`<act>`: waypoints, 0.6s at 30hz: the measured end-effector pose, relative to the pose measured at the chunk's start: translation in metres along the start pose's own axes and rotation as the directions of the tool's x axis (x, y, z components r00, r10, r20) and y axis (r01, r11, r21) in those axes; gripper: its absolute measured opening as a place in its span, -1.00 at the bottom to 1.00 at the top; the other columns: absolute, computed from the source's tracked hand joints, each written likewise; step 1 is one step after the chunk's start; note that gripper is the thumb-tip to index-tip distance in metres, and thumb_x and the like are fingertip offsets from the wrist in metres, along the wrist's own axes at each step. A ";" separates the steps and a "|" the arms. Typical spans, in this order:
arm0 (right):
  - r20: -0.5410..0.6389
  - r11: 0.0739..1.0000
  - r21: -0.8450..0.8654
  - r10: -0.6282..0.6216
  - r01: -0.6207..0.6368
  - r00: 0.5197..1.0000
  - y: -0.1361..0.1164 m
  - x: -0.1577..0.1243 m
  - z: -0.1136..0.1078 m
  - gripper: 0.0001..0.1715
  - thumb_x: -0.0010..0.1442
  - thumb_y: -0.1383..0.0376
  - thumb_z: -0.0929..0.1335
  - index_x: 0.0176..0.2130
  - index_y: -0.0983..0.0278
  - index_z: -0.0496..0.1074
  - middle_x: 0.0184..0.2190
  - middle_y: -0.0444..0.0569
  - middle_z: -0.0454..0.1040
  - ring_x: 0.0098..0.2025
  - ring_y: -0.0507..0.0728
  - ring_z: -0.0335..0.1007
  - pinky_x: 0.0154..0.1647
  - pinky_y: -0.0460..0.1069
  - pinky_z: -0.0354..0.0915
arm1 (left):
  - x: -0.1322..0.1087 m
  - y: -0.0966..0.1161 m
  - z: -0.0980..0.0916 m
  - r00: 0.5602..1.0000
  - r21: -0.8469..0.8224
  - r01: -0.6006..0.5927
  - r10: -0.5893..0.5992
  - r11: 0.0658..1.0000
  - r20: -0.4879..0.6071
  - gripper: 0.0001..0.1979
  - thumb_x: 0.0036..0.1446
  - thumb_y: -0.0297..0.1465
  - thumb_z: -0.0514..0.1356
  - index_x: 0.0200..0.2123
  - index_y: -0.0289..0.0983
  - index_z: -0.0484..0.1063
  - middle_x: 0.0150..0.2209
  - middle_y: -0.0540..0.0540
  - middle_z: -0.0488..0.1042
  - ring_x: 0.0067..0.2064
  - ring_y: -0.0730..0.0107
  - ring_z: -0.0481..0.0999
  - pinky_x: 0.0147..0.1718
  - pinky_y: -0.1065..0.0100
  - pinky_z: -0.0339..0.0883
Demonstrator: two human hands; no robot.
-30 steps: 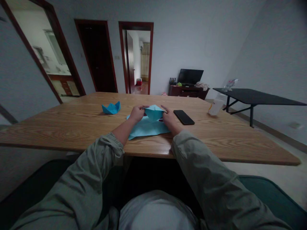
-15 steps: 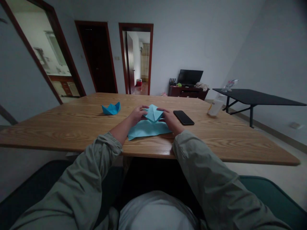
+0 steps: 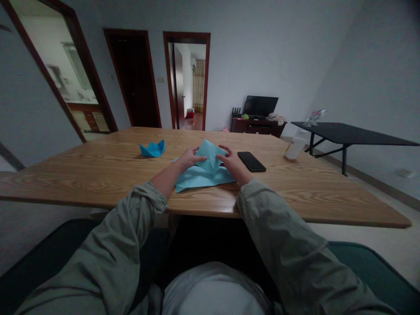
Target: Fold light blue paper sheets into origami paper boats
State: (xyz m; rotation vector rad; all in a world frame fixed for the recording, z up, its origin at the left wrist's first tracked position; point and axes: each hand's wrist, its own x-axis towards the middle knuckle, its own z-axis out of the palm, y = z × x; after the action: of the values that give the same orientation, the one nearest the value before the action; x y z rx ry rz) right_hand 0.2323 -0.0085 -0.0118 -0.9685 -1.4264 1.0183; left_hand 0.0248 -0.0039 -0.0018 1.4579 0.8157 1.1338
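Observation:
Both hands hold a folded piece of light blue origami paper (image 3: 210, 156) above the table. My left hand (image 3: 187, 159) pinches its left side, and my right hand (image 3: 232, 166) has its fingers on the right side. The fold stands up in a tilted, pointed shape, and its lower part is hidden behind my fingers. Just beneath my hands lies a flat, larger sheet of light blue paper (image 3: 201, 180). To the left, a small blue paper boat (image 3: 152, 149) stands on the wooden table (image 3: 98, 175). A black smartphone (image 3: 251, 161) lies just right of my right hand.
A white cup (image 3: 294, 148) stands near the table's right side. Beyond it is a black folding table (image 3: 348, 134). A dark cabinet with a monitor (image 3: 260, 106) stands against the far wall. Doorways open behind the table.
The folded paper has spread open and stands taller between my hands. My hands have moved slightly apart, and the fingers of my right hand have lifted along its edge.

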 end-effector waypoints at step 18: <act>0.149 0.988 -0.124 -0.069 0.088 0.986 -0.008 -0.006 0.003 -0.38 -0.04 0.40 0.28 0.05 0.20 0.42 -0.12 -0.04 0.45 -0.38 0.00 0.49 -0.44 -0.11 0.40 | 0.002 0.007 -0.007 0.978 0.099 -0.024 0.044 0.995 -0.205 -0.51 -0.08 -0.29 0.35 -0.04 -0.28 0.41 -0.31 -0.07 0.51 -0.43 0.45 0.47 -0.54 0.47 0.37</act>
State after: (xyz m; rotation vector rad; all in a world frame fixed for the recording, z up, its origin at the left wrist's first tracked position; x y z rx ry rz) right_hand 0.2300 -0.0173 -0.0060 -0.9391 -1.6553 0.9619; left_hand 0.0185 -0.0017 0.0049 1.4533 1.0056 1.3028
